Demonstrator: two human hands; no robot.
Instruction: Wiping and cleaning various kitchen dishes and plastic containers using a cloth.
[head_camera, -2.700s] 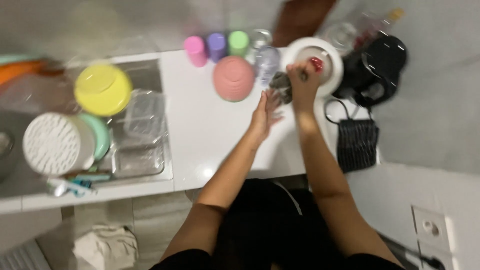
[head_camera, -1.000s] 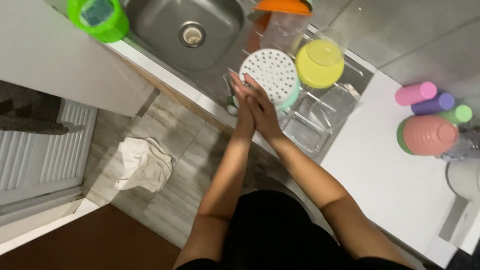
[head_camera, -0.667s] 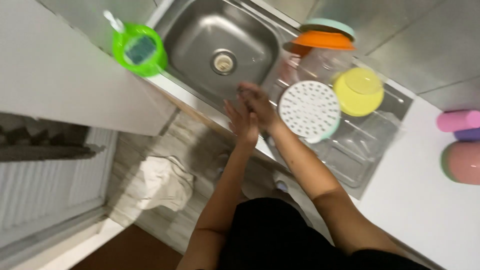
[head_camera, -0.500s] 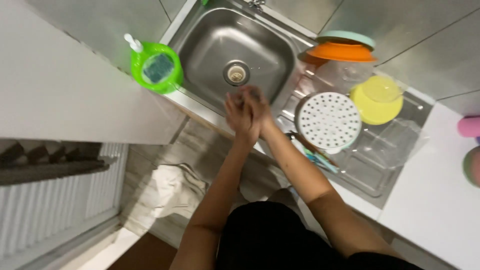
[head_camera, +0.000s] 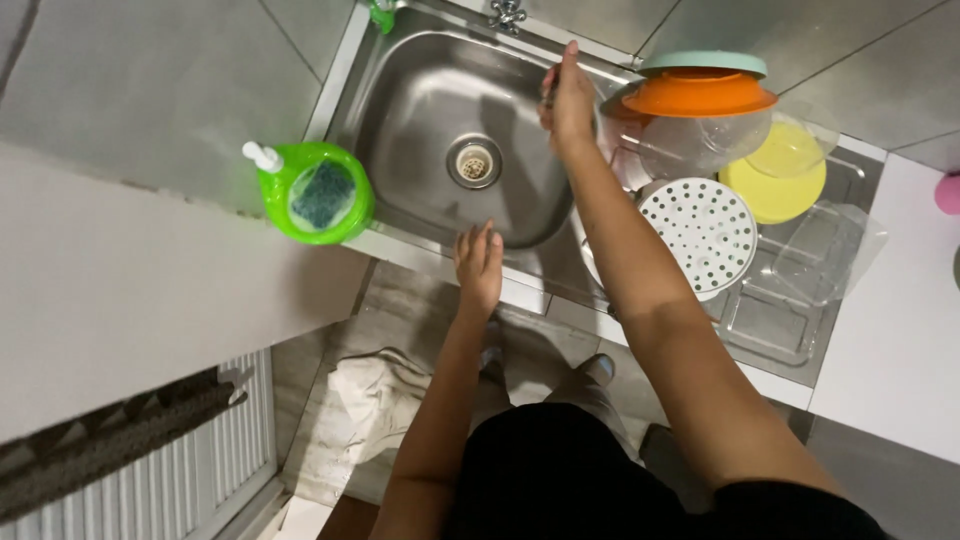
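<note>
From the head view, a stainless steel sink (head_camera: 440, 130) is seen from above, its long axis running from the front counter edge toward the tiled wall, with the round drain (head_camera: 474, 162) near the middle of the basin. The right hand (head_camera: 568, 98) is held over the far right part of the sink, fingers pointing toward the wall and closed around a small dark item that cannot be made out. The left hand (head_camera: 480, 265) is laid at the sink's front rim, fingers loosely together and pointing into the basin, nothing held. Left of the sink, a green round holder (head_camera: 315, 195) with a dark sponge inside it and a white pump top is set on the counter (head_camera: 120, 290). Right of the sink, a drainboard (head_camera: 770, 320) carries a white perforated round lid (head_camera: 700, 235), a yellow bowl (head_camera: 775, 180), a clear bowl (head_camera: 705, 145) topped by an orange plate (head_camera: 700, 95) and a pale green plate (head_camera: 705, 63), and a clear tub (head_camera: 825, 255). Below the sink, a crumpled pale cloth (head_camera: 365, 415) is seen on the tiled floor, with a white radiator (head_camera: 130, 480) further left.
</note>
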